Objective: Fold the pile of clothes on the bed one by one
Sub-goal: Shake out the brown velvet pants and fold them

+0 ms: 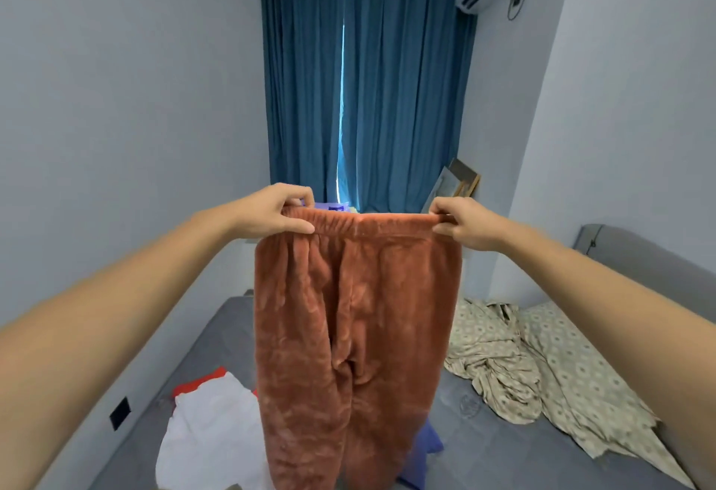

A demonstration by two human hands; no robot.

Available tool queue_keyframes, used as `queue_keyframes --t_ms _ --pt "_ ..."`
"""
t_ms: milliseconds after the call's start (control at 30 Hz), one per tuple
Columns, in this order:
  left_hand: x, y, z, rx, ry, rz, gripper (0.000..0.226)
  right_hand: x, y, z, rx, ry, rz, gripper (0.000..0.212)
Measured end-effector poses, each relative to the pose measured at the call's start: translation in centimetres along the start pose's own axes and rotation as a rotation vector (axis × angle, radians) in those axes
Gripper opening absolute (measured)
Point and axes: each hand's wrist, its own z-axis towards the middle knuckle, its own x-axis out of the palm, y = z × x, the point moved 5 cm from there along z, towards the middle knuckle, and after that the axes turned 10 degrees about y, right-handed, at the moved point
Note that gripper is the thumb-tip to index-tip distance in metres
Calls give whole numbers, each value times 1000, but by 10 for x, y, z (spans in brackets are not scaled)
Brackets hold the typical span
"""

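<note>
A pair of fuzzy rust-brown trousers point(356, 334) hangs in the air above the bed, held up by its elastic waistband. My left hand point(277, 210) pinches the waistband's left end and my right hand point(463, 222) pinches its right end, stretching it flat between them. Both legs hang straight down side by side, and their cuffs run out of the bottom of the view. Under the trousers, on the grey bed point(484, 443), lie a white garment point(205, 439), a red one point(197, 383) and a blue-purple one point(428, 447), partly hidden by the legs.
A crumpled patterned sheet point(492, 358) and a matching pillow point(573, 365) lie on the bed's right side by the grey headboard point(635, 253). Blue curtains point(387, 102) hang straight ahead, with picture frames point(457, 181) leaning at the right. Walls close in on both sides.
</note>
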Motion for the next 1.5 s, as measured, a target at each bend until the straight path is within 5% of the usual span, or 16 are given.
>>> queue_keyframes --t_ms 500,967,1300,1500 --pt "-24 20 -12 -126 -133 -79 18 -5 -10 1 84 53 -17 22" --pt "7 18 11 -443 -582 -151 7 33 65 30 323 -110 887 9" --pt "27 -30 16 -51 -534 -234 24 42 123 58 248 -297 1177 21" --pt "32 -33 7 91 -440 -498 42 30 130 59 216 -240 1261 30"
